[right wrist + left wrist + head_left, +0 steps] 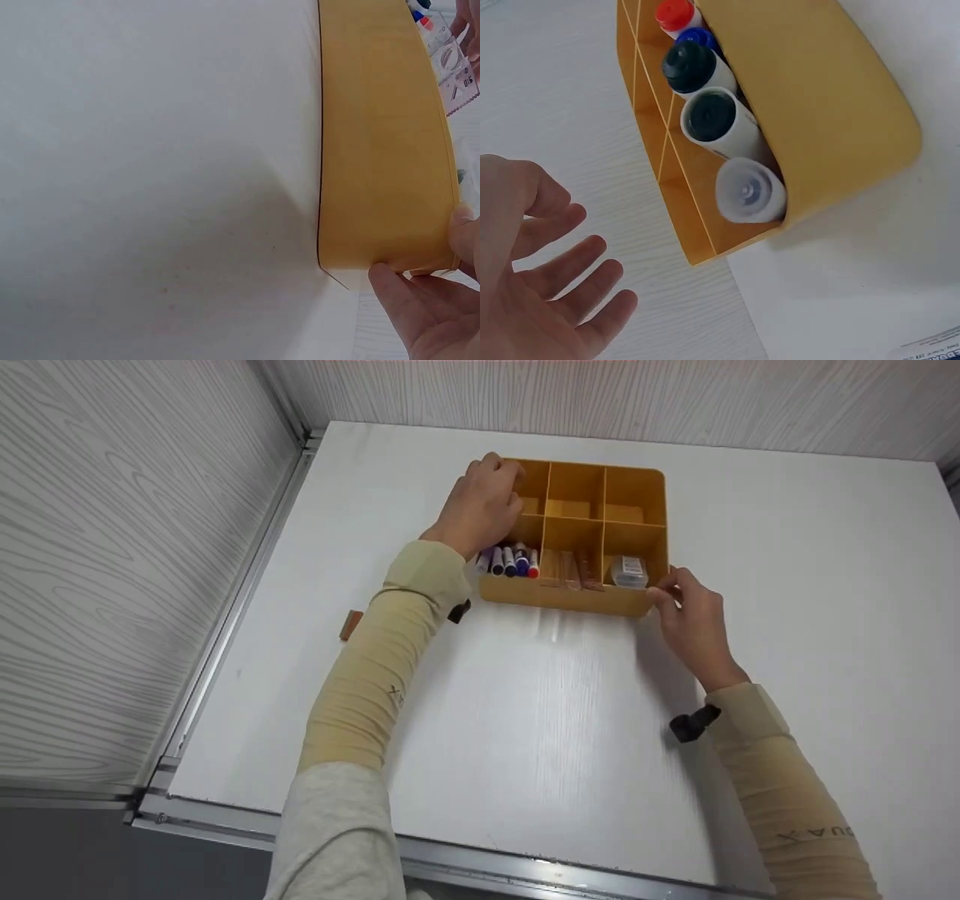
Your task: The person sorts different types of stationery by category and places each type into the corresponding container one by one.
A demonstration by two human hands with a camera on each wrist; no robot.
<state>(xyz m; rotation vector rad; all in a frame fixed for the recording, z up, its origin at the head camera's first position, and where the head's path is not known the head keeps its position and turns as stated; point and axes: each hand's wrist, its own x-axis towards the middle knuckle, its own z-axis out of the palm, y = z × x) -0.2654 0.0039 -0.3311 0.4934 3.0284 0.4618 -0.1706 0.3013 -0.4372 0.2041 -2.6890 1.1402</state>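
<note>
A yellow compartment organizer box (562, 598) lies near the back of the white table. Several capped markers (510, 562) fill its front left compartment, clear rulers (571, 571) stand in the front middle one, and a small clear case (629, 571) with a white label sits at front right. Over the box's left side is my left hand (481, 506); the left wrist view shows its fingers (577, 262) relaxed and apart from the box, holding nothing. My right hand (696, 622) pinches the box's front right corner, thumb on the rim and fingers (405, 307) against the outer wall.
A small brown block (350, 625) lies on the table to the left, beside my left forearm. Wood-grain panels (187, 472) rise at the left and back. A metal rail (525, 870) runs along the table's front edge.
</note>
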